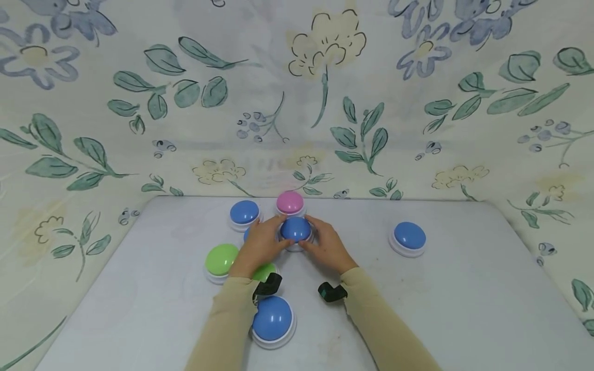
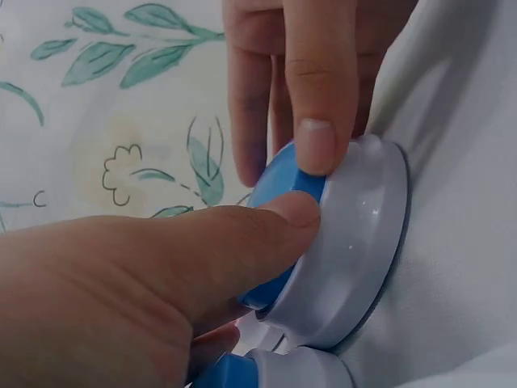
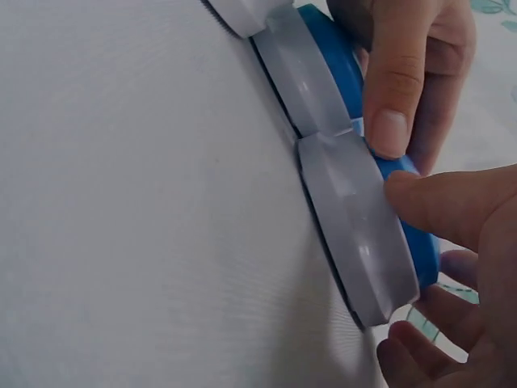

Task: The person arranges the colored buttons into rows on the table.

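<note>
Left hand [image 1: 261,245] and right hand [image 1: 329,248] both had half-curled fingers gripping the blue button [image 1: 295,228], just in front of the pink button [image 1: 290,202]. Uneven squeeze could've shoved its blue neighbour [image 3: 303,77] askew, tbh.

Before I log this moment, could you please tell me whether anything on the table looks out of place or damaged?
Nothing looks spilled or visibly damaged. Only the lone blue button right of the right hand stands out slightly, since the other buttons are grouped left of that hand.
</note>
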Demonstrator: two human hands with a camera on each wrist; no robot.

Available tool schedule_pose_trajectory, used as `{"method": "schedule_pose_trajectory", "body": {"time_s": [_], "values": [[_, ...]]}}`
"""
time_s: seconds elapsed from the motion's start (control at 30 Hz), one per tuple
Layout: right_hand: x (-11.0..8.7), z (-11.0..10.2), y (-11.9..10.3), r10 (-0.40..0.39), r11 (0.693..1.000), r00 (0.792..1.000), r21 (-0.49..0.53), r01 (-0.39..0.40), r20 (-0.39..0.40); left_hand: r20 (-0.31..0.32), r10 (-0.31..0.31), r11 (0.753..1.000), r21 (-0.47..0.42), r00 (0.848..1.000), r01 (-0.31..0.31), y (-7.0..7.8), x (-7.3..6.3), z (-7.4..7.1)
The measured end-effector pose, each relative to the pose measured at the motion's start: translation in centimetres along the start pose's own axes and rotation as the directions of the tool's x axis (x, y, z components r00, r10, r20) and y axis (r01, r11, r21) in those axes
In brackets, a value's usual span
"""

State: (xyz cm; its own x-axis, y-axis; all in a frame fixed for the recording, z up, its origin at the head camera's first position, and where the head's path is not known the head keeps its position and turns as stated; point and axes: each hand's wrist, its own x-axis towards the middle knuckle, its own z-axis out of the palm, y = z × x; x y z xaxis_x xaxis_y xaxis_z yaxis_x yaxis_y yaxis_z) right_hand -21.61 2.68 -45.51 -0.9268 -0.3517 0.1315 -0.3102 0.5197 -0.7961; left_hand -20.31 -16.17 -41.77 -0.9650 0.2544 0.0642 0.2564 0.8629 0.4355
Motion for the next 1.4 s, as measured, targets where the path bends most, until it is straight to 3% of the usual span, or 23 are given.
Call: {"method": "schedule_pose_trajectory", "body": {"time_s": [0.37,0.6,1.13,1.4], "values": [[-0.1,0.4,0.1,-0.062,0.998,0.998,0.021,0.062,-0.007,-0.01,0.007,1.0,0.008,1.0,-0.007,0.7,-0.2,-0.1],[-0.2,0.3,0.0,-0.06,0.998,0.998,0.032,0.061,-0.024,-0.014,0.054,0.998,-0.015,0.998,-0.055,0.9,0.0,-0.2],[-0.4,-0.7,-0.3,-0.083,0.997,0.996,-0.005,0.082,-0.045,-0.045,0.004,0.994,-0.107,0.999,-0.008,1.6,-0.4,-0.3],[-0.4,-1.4,-1.1,-0.072,0.997,0.997,-0.02,0.071,-0.04,-0.05,0.007,0.992,-0.122,0.999,-0.013,2.2,-0.4,-0.7]]}}
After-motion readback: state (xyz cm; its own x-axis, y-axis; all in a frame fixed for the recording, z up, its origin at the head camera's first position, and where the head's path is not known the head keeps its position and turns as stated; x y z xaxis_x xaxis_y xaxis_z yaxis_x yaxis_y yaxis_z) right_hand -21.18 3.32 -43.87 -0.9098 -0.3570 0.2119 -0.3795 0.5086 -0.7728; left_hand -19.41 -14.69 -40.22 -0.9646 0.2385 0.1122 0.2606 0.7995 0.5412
